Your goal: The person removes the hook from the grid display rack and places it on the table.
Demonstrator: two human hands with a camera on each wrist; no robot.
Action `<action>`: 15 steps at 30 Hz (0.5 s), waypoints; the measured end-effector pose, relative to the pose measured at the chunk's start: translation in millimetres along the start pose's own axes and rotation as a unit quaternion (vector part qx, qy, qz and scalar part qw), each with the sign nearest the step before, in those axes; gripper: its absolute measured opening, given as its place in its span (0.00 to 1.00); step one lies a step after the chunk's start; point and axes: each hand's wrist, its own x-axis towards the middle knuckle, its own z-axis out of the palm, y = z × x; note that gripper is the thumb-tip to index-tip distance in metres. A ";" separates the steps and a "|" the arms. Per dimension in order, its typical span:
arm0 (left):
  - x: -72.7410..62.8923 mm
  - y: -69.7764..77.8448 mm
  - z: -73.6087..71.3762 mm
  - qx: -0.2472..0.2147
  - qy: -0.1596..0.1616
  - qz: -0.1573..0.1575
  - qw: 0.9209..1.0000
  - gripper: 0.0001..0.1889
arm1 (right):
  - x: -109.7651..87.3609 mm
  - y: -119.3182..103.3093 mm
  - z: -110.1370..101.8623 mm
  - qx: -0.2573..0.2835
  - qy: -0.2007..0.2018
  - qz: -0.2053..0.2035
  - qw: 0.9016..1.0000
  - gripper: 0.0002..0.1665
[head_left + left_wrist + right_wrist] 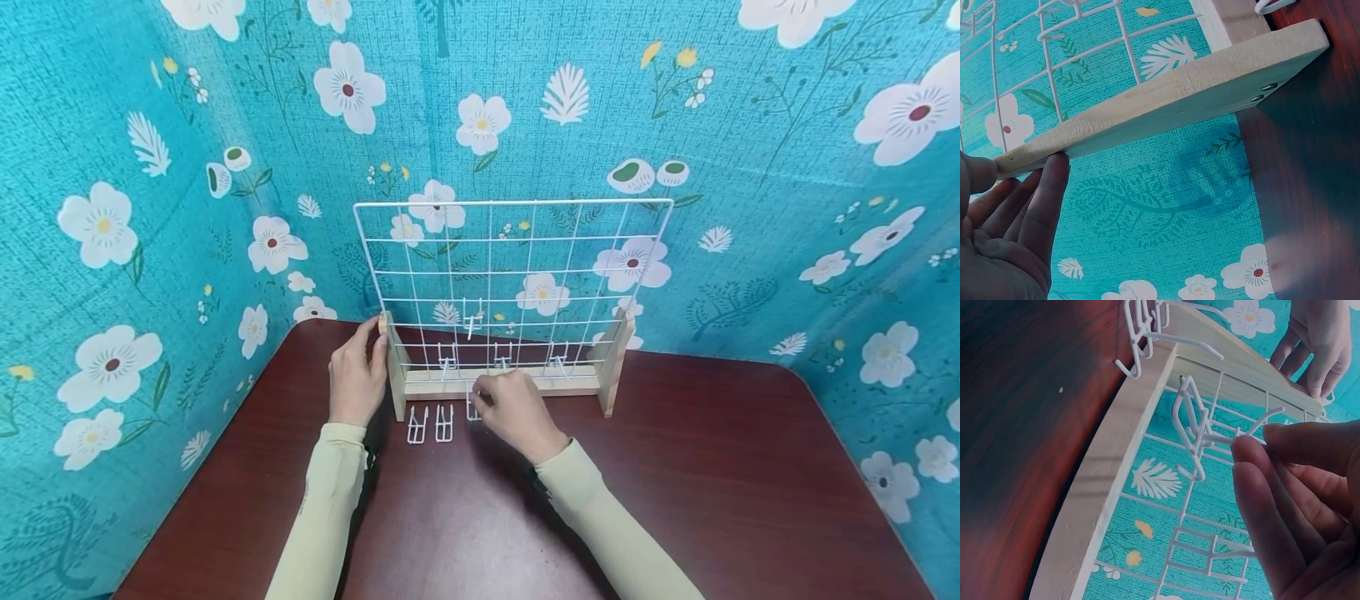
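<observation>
A white wire grid rack stands upright between wooden side posts. My left hand holds the upper end of the left wooden post, thumb on one side and fingers on the other. In front of the rack, my right hand pinches the prong of a white wire hook, just off the wooden base bar. Several like it hang on the grid, among them an upper hook and a lower right hook.
Two loose wire hooks, a left one and a right one, lie on the dark red-brown table before the rack's left part. A turquoise flowered cloth covers the walls behind and at both sides.
</observation>
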 end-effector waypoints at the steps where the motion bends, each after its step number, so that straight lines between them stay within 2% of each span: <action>1: 0.0 0.2 -0.2 0.001 0.000 0.000 1.000 0.19 | 0.0 0.2 0.9 -0.001 -0.001 0.000 1.000 0.02; 10: -0.8 -0.1 -0.4 -0.003 0.002 0.007 1.000 0.18 | -1.3 2.5 7.5 0.004 0.013 -0.010 1.000 0.03; 15: -0.1 -0.6 0.0 -0.005 0.006 0.014 1.000 0.18 | -0.7 3.8 9.9 0.005 0.006 -0.009 1.000 0.04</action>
